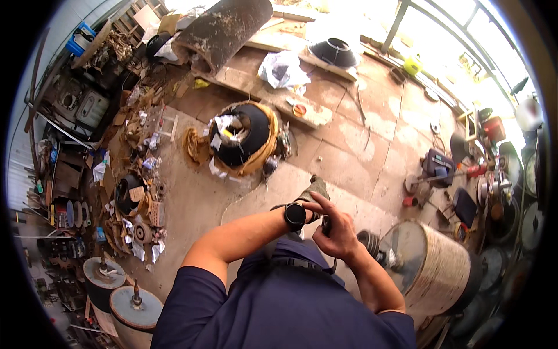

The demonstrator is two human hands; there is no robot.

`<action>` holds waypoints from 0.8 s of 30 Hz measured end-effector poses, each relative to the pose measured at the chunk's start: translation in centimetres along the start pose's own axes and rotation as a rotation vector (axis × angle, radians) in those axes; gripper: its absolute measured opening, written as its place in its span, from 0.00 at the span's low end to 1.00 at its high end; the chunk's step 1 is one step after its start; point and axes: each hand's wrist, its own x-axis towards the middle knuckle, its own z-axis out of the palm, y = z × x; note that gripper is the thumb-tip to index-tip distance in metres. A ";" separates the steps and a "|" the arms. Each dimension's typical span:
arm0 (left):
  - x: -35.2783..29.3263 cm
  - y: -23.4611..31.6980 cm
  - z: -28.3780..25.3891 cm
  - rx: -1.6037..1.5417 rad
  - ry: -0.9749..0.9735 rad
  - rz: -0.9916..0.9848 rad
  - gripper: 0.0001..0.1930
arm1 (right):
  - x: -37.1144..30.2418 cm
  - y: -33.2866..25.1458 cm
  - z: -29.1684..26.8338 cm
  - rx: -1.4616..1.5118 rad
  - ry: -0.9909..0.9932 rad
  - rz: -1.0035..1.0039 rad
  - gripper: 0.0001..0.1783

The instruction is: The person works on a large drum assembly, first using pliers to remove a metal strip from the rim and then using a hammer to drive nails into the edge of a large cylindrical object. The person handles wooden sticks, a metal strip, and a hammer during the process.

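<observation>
The landmark on the floor is a black, round, open tub (256,139) with smooth curved walls, a ragged tan wrapping of fibrous material around its outside, and crumpled white and yellow scraps inside.

Nearer the person than the tub and to its right, a grey-green cloth glove (314,189) covers the person's left hand (310,193). The glove's long axis follows the forearm's reach, its finger end pointing away from the body and slightly right, its wrist end toward the black round-faced watch (294,216). The cloth looks soft, wrinkled and matte; how far the fingers inside are bent or spread cannot be told.

The bare right hand (340,231) is close against the glove, also nearer the person than the tub. Its forefinger is stretched across the glove's wrist end while its other fingers curl. A small dark object (326,225) shows between thumb and fingers; whether they are clamped on it cannot be told.

Well to the right of the tub and nearer the person lies a thick cylinder (444,267) with a rough, pale, banded side and a flat grey end facing left. Beyond the tub rest a long, flat wooden plank (261,93), a crumpled white plastic bag (283,71) and a large, rough brown curved trough (226,32). Left of the tub spreads a heap of paper and cardboard scraps (136,195).
</observation>
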 end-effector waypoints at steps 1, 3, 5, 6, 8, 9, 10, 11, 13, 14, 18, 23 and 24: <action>2.2 -1.4 -2.5 0.083 0.001 -0.005 0.13 | 2.7 0.7 -1.7 0.020 0.024 0.010 0.45; 6.8 -4.3 -7.3 0.325 -0.038 0.008 0.13 | 7.7 3.7 -5.3 0.086 0.226 0.097 0.43; 11.6 -7.4 -10.8 0.628 -0.089 0.142 0.13 | 11.2 7.9 -9.1 0.094 0.421 0.215 0.41; 14.6 -8.9 -11.9 0.681 -0.079 0.158 0.13 | 12.7 10.4 -11.5 0.070 0.508 0.272 0.40; 20.4 -11.7 -14.1 0.786 -0.053 0.208 0.13 | 14.3 15.4 -15.4 0.083 0.649 0.414 0.35; 23.4 -12.3 -16.3 0.774 -0.071 0.254 0.13 | 14.5 17.8 -17.1 0.031 0.713 0.489 0.33; 26.0 -13.2 -17.5 0.785 -0.075 0.285 0.13 | 14.4 19.7 -18.3 -0.009 0.755 0.576 0.32; 28.8 -14.0 -18.7 0.798 -0.079 0.319 0.14 | 14.9 21.2 -19.4 -0.018 0.801 0.629 0.31; 34.1 -15.1 -19.5 0.851 -0.083 0.343 0.15 | 16.1 22.6 -21.1 -0.027 0.871 0.733 0.28; 36.6 -15.9 -20.5 0.791 -0.054 0.458 0.13 | 16.9 23.1 -22.2 -0.057 0.896 0.794 0.26; 48.9 -19.9 -21.7 0.397 0.020 0.660 0.07 | 20.4 30.3 -27.4 -0.219 0.902 0.878 0.24; 60.8 -29.2 -19.8 0.027 -0.206 0.266 0.18 | 27.6 36.8 -37.8 -0.360 0.804 0.994 0.21; 62.2 -34.9 -16.4 -0.016 -0.213 0.092 0.18 | 30.1 38.0 -40.3 -0.353 0.749 0.994 0.22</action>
